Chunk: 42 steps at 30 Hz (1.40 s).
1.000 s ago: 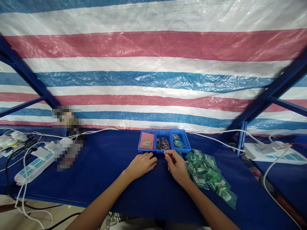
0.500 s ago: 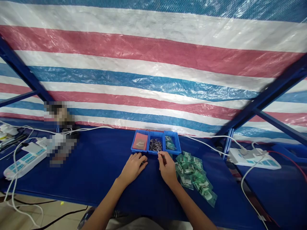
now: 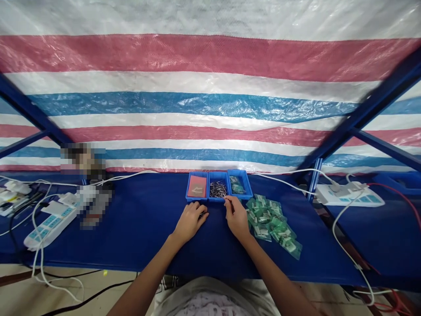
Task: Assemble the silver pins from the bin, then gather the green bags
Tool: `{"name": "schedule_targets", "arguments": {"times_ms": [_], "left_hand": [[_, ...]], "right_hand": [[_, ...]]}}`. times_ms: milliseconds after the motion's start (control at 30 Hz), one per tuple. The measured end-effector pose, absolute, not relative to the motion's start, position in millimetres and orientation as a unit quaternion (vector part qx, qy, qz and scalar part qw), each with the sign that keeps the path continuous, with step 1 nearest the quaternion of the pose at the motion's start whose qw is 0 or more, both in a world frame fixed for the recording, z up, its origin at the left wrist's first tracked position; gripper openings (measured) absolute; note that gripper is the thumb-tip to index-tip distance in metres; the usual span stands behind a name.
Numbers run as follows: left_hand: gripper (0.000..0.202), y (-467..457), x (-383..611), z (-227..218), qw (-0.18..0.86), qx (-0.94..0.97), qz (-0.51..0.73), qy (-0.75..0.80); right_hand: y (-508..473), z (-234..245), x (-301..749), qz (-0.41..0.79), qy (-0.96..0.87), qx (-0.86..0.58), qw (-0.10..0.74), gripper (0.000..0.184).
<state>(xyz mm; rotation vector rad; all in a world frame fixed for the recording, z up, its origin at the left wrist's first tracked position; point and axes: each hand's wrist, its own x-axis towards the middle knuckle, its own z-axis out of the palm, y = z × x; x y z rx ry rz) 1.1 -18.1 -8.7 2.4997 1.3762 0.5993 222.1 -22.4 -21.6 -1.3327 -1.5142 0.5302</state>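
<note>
Three small blue trays (image 3: pixel 219 199) stand side by side at the back of a blue table (image 3: pixel 138 228). The left tray holds a red pad (image 3: pixel 197 187), the middle one holds several small metal pins (image 3: pixel 218 190), the right one holds green packets. My left hand (image 3: pixel 190 219) rests curled on the table just below the left tray, with something small and dark under its fingertips. My right hand (image 3: pixel 236 216) is pinched at the front edge of the middle tray, on what looks like a metal pin. A heap of green packets (image 3: pixel 272 224) lies right of my right hand.
White power strips (image 3: pixel 49 221) and cables lie on the left, another power strip (image 3: pixel 348 197) on the right. A striped tarp hangs behind the table. Blue frame bars (image 3: pixel 358 115) slant at both sides. A blurred patch sits at the left back.
The view has shifted slightly. Both hands stay below the trays; my right hand keeps its pinch at the middle tray's front edge.
</note>
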Motion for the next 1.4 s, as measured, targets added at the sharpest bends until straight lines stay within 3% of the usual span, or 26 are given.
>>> {"name": "schedule_targets", "arguments": {"times_ms": [300,700,933,1400], "left_hand": [[0.015,-15,1,-13,0.122,0.85,0.219,0.463],[0.019,-21,4,-10,0.099,0.841,0.229,0.48],[0.023,-24,3,-10,0.099,0.84,0.234,0.48],[0.012,-17,5,-18,0.064,0.859,0.221,0.457]], "right_hand": [[-23,-24,222,0.158,-0.634,-0.563,0.507,0.026],[-24,-16,223,0.199,-0.702,-0.506,0.46,0.028],[-22,-20,222,0.224,-0.678,-0.511,0.478,0.03],[-26,-10,222,0.286,-0.566,-0.548,0.545,0.03]]}}
